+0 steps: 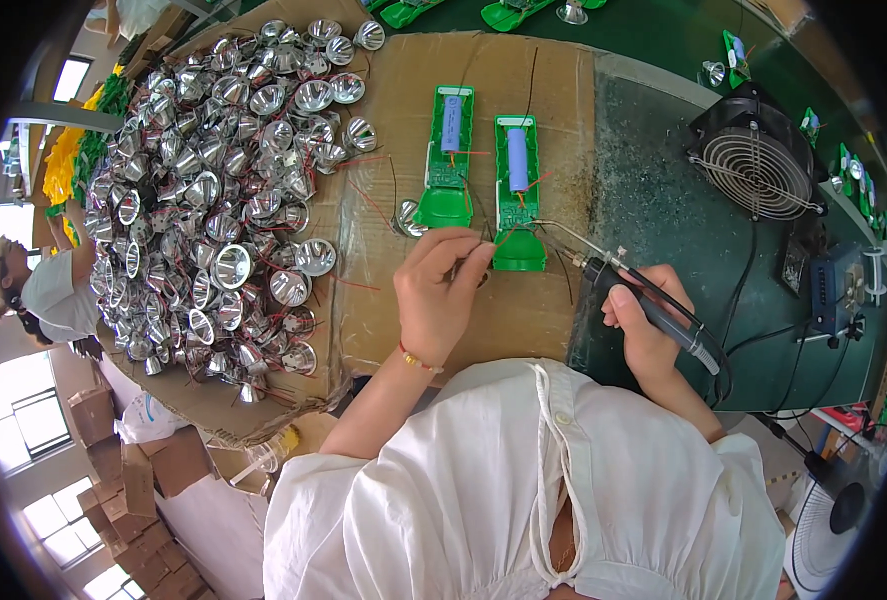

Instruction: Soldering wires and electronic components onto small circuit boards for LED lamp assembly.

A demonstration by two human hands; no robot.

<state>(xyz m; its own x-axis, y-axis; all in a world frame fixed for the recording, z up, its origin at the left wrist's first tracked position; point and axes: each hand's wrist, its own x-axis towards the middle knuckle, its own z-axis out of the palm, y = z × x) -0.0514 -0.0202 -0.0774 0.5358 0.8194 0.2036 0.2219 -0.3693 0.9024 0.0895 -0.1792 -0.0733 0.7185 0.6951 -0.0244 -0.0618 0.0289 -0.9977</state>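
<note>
My right hand (653,330) is wrapped round the dark handle of a soldering iron (663,322). Its bent metal tip points left, over the small circuit board in the nearer green plastic housing (519,252). A purple cylindrical battery (517,160) lies in that housing, with thin wires around the board. My left hand (433,290) is closed in a pinch at the housing's left edge, on what looks like a thin red wire. Just left stands a second green housing (445,208) with its own purple battery (451,122). Beside it lies one silver reflector (408,214).
A large heap of silver reflectors (231,180) with red wires covers the cardboard (383,330) at left. On the green table at right stand a fan with a round wire grille (753,175) and a blue box (831,285). Another person (48,290) is at far left.
</note>
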